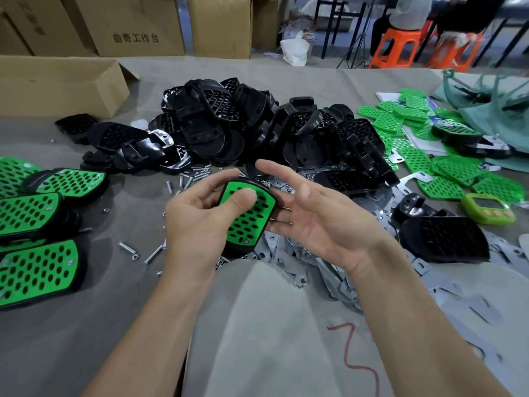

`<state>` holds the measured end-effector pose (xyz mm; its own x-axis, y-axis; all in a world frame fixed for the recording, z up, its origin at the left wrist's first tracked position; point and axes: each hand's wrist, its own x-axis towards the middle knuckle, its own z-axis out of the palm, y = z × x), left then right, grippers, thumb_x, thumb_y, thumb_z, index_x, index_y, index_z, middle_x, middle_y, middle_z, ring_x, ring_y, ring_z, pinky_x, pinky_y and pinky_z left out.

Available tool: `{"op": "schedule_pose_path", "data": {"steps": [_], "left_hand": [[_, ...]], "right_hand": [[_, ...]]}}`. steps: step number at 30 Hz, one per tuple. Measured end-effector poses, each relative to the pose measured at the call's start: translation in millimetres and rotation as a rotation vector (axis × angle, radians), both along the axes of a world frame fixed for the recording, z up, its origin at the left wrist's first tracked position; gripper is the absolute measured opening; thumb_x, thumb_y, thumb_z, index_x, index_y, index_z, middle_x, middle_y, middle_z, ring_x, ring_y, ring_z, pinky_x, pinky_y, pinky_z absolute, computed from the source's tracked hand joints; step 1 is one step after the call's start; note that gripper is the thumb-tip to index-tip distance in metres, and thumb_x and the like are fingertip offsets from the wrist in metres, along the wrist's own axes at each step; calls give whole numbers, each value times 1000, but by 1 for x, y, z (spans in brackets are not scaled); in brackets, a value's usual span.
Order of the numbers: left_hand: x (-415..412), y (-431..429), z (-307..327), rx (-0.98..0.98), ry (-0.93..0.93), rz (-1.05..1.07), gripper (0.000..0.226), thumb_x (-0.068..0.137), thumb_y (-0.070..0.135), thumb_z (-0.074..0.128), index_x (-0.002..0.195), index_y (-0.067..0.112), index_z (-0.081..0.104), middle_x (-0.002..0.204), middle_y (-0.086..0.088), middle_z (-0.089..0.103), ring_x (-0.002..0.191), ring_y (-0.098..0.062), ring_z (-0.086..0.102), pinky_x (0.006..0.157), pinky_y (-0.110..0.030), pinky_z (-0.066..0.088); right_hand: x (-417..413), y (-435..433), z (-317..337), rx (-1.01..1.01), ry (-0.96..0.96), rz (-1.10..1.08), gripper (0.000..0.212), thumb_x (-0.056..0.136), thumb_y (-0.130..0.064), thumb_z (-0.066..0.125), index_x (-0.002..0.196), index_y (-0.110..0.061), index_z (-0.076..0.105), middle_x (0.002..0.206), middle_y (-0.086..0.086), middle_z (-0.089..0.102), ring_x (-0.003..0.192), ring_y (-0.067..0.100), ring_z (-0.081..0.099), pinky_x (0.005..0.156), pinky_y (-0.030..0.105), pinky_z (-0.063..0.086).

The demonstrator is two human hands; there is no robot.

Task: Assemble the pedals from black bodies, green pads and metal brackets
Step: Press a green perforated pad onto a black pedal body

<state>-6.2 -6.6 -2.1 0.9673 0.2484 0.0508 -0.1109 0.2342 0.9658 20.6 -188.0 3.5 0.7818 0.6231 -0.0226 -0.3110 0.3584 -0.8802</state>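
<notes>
Left hand (pixel 197 216) grips a padded pedal (pixel 247 216), right hand (pixel 320 222) fingers (pixel 282 173) straight beside it; several finished pedals (pixel 37 270) lie left of it, black bodies (pixel 217 121) heaped beyond, so most work likely remains.

Grey-covered bench (pixel 86 325) with an open cardboard box (pixel 57 87) lying at far left and a green digital timer (pixel 488 209) at right, near a green mesh bag (pixel 486 104). Behind the bench: stacked cartons (pixel 137 24), a white bag (pixel 294 51), and orange plastic stools (pixel 398 47).
</notes>
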Motion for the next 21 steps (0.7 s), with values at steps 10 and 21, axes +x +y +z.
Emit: {"op": "schedule_pose_path", "data": {"steps": [10,21], "left_hand": [[1,2,-2,-17,151,68,34,54,17,87,87,26,82,80,-2,77,69,-26,72,62,-41,60],[2,-3,-1,-72,153,55,12,83,12,79,86,23,79,85,-1,77,76,-19,72,68,-36,60]], "right_hand": [[-3,12,-2,-116,-138,72,94,70,-4,79,154,-5,37,153,18,47,140,43,45,118,59,32],[-9,27,2,-430,-208,-289,48,84,7,75,126,-15,68,104,14,77,95,27,75,84,37,60]]}}
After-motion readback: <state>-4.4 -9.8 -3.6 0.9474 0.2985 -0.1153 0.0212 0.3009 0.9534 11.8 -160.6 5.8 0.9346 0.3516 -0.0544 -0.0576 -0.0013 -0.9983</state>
